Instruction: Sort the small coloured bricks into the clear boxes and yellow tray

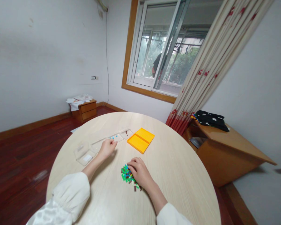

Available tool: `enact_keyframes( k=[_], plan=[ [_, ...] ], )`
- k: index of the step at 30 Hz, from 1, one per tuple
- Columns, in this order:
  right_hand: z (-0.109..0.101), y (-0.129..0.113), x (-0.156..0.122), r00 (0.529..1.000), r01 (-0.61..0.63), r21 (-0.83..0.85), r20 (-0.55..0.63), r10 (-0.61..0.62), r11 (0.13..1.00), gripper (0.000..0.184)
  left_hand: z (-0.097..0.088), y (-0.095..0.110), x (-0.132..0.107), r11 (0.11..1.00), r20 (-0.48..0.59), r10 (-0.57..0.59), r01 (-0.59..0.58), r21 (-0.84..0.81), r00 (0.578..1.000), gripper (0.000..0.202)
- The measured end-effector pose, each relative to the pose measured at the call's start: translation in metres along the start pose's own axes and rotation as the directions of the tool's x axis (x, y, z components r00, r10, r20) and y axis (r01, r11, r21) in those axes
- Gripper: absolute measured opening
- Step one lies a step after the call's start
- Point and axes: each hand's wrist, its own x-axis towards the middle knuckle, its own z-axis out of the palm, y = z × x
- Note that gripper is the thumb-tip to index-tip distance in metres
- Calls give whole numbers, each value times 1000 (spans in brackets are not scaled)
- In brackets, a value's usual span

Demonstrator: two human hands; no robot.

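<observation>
On the round table lies a heap of small toy building bricks (125, 175), mostly green with brown, blue and a few yellow ones. My right hand (140, 172) rests at its right side, thumb and fingers curled together over the bricks; what sits between the fingertips is too small to make out. Further left, my left hand (107, 148) hovers with its fingers pinched at the near edge of a clear plastic sorting tray (105, 137). A few blue pieces (116, 136) lie in one compartment and some brown pieces (126, 133) in the rightmost one.
A yellow shallow case (140, 140) lies open and flat beyond the heap. At the left stands a clear box (85, 157) with its lid up. Around the table (178, 175) are a small drawer cabinet (87, 110) and a wooden desk (224, 147) with black cloth.
</observation>
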Motion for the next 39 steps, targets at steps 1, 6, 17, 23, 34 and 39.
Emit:
enact_keyframes(
  k=[1,6,17,23,34,39],
  plan=[
    [0,0,0,1000,-2,-3,6,2,1000,18,1,0,-1,1000,-2,-8,7,-19,1000,35],
    [2,0,-1,1000,-1,3,-18,1,1000,23,5,-3,-4,998,10,-35,36,-54,999,35],
    [9,-6,6,993,-112,-73,-46,109,991,11,13,-6,-13,996,149,-41,53,-77,988,33],
    [17,-1,6,989,-129,6,-79,129,992,17,16,-6,-15,992,142,-45,61,-114,989,35],
    [8,2,10,935,-130,176,-307,180,976,28,15,13,-34,790,561,-141,434,-433,816,33],
    [6,-3,9,916,-123,254,-343,208,959,25,15,27,-47,657,742,-73,592,-467,666,40]
  ],
)
